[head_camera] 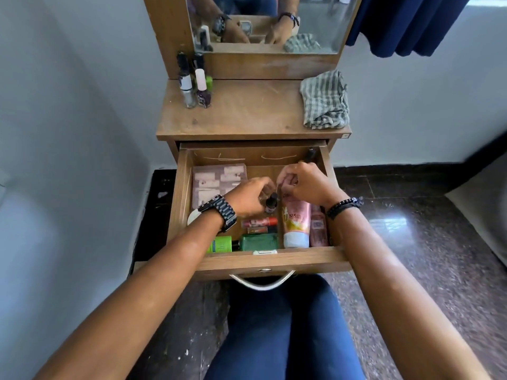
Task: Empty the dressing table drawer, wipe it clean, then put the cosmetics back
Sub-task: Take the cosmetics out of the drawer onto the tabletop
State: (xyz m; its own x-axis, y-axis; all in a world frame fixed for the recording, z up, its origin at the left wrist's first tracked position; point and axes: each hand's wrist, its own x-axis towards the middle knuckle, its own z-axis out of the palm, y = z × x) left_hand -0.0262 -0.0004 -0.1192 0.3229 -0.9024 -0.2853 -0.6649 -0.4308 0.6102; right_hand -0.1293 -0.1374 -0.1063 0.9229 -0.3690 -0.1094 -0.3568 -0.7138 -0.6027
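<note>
Two hands work inside the open drawer [263, 259], which is pulled out over the person's knees with its metal handle [262, 282] nearest. Along the drawer's front edge lie a green box [219, 244], a dark green pouch [259, 241], a pink tube [296, 222] and a pink bottle [318, 227] toward the front right corner, with a red lipstick [259, 222] just behind the pouch. The left hand [248, 197] curls narrowly over a small dark-capped bottle [271, 202] at mid-drawer; whether it already grips it, I cannot tell. The right hand [304, 182] pinches something small, hidden by the fingers, so I cannot tell what it holds. A palette box [218, 182] fills the back left corner, and a dark item [310, 154] leans in the back right corner. Emptying looks barely begun, so each lift should go straight up, clearing the drawer's walls before moving away, and small bottles are best taken upright by the cap and body together. On the dressing table top [247, 111], several nail polish bottles [196, 89] crowd the back left corner and a striped cloth [325, 101] sits at the right edge; the middle offers open room for setting things down. The mirror [315, 23] stands behind, so tall items belong short of it.
</note>
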